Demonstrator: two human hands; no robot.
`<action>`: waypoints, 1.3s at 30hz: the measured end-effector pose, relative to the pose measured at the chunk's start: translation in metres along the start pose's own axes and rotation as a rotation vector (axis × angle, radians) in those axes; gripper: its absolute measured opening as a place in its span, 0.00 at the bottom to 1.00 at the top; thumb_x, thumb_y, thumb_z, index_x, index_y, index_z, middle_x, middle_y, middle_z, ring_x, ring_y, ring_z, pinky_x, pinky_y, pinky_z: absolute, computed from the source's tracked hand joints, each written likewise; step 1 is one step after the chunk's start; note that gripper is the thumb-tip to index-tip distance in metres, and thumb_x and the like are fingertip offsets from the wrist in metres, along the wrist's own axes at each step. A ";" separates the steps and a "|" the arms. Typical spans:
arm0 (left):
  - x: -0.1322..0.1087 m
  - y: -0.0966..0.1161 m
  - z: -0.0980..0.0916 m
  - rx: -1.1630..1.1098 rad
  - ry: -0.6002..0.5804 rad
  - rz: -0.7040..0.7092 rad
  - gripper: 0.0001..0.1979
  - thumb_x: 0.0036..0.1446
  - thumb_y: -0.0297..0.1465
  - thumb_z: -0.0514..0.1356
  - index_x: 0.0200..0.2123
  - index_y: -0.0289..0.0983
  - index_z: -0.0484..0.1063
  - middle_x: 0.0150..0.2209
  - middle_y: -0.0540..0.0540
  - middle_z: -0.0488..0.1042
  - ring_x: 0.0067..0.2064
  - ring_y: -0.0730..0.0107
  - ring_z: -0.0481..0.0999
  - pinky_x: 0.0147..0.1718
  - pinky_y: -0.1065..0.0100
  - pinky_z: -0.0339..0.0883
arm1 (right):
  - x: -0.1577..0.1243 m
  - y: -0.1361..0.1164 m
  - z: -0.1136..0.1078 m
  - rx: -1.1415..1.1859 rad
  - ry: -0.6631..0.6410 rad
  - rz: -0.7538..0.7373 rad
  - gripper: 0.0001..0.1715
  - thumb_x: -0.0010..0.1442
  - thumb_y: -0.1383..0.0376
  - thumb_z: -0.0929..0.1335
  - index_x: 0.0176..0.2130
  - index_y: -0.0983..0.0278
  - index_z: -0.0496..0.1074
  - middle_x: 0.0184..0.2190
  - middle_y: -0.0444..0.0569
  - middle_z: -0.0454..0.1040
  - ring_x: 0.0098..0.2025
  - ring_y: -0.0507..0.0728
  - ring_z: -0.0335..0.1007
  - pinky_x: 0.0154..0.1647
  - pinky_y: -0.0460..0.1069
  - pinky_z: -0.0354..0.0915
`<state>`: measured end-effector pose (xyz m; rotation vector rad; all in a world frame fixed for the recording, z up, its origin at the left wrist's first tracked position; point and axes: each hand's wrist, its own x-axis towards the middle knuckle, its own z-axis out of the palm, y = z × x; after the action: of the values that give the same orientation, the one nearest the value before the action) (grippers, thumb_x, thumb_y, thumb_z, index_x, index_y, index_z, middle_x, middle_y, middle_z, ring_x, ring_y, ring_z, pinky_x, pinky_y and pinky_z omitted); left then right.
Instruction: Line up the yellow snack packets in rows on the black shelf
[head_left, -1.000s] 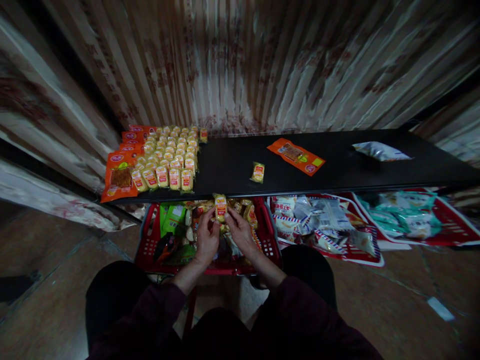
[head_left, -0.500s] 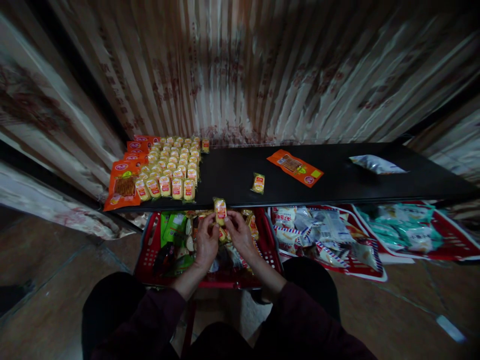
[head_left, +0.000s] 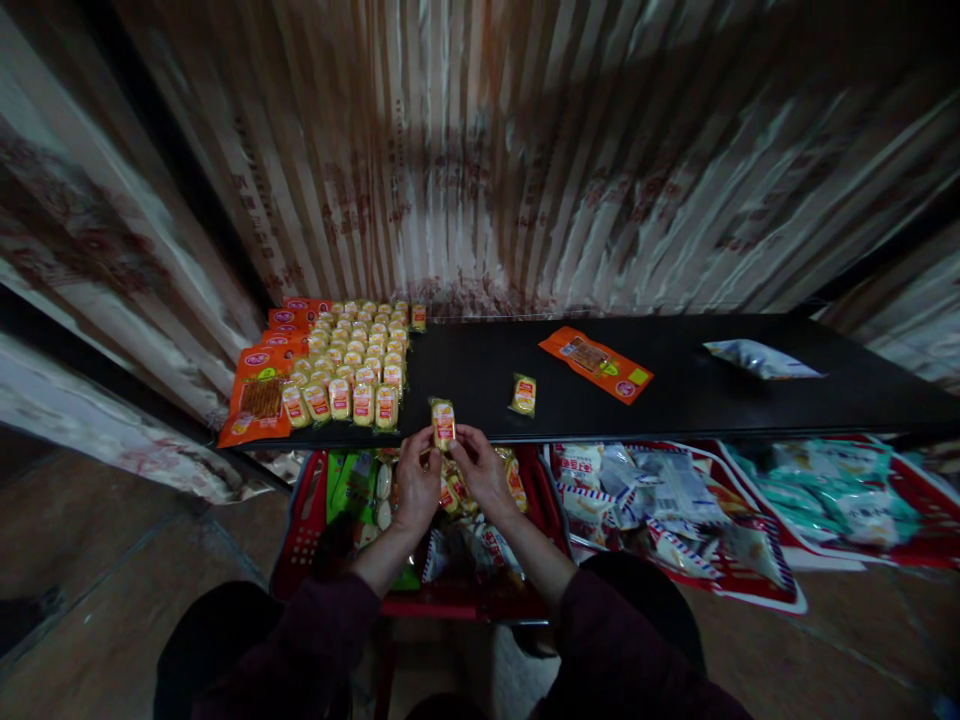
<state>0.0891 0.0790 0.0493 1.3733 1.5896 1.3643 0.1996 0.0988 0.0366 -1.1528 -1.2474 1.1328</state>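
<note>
A small wrapped snack cake (head_left: pixel 444 426), yellow with a red and white label, stands upright between my hands at the front edge of the black shelf (head_left: pixel 480 380). My left hand (head_left: pixel 417 482) pinches its left side, and my right hand (head_left: pixel 484 470) grips the right side. Matching cakes (head_left: pixel 352 355) stand in tight rows at the shelf's left end. One more wrapped cake (head_left: pixel 524 396) lies alone on the shelf, to the right of my hands. Below my hands sits a red basket (head_left: pixel 306 545) of mixed packets, partly hidden by my forearms.
Orange snack packets (head_left: pixel 259 395) line the shelf's left end; another orange packet (head_left: pixel 598 364) and a silvery packet (head_left: pixel 761 359) lie farther right. Red baskets of white packets (head_left: pixel 660 490) and teal packets (head_left: pixel 840 490) stand under the shelf's right half. A pleated curtain (head_left: pixel 465 150) hangs behind.
The view has tilted, so the shelf and baskets sit lower in the picture. Both hands still hold the same cake, now seen against the shelf's front edge.
</note>
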 end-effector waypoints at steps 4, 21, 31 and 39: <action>0.011 0.001 0.002 -0.002 0.006 0.014 0.17 0.53 0.23 0.52 0.46 0.35 0.69 0.43 0.42 0.69 0.44 0.69 0.72 0.49 0.63 0.65 | 0.011 -0.005 0.003 -0.025 0.031 0.013 0.18 0.54 0.58 0.67 0.44 0.62 0.68 0.40 0.50 0.75 0.43 0.58 0.72 0.50 0.55 0.66; 0.070 0.021 0.020 0.129 0.064 -0.022 0.19 0.52 0.21 0.51 0.47 0.35 0.69 0.47 0.41 0.70 0.49 0.67 0.69 0.53 0.65 0.62 | 0.083 -0.001 0.016 0.012 0.133 -0.034 0.17 0.49 0.58 0.68 0.39 0.62 0.70 0.37 0.48 0.76 0.39 0.56 0.72 0.47 0.53 0.67; 0.093 0.029 0.023 0.159 0.042 -0.105 0.20 0.51 0.20 0.50 0.47 0.33 0.68 0.48 0.40 0.71 0.51 0.67 0.69 0.55 0.65 0.60 | 0.109 0.006 0.021 -0.013 0.117 -0.027 0.18 0.49 0.56 0.67 0.39 0.62 0.69 0.38 0.49 0.76 0.39 0.56 0.72 0.47 0.53 0.66; 0.111 0.024 0.029 0.174 0.049 -0.124 0.20 0.51 0.20 0.51 0.47 0.34 0.70 0.48 0.40 0.72 0.51 0.65 0.70 0.54 0.63 0.61 | 0.123 0.004 0.029 0.006 0.144 -0.010 0.18 0.48 0.57 0.67 0.38 0.62 0.70 0.36 0.48 0.76 0.39 0.57 0.72 0.46 0.53 0.66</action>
<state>0.0941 0.1916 0.0821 1.3249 1.8308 1.2186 0.1723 0.2217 0.0435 -1.2010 -1.1371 1.0267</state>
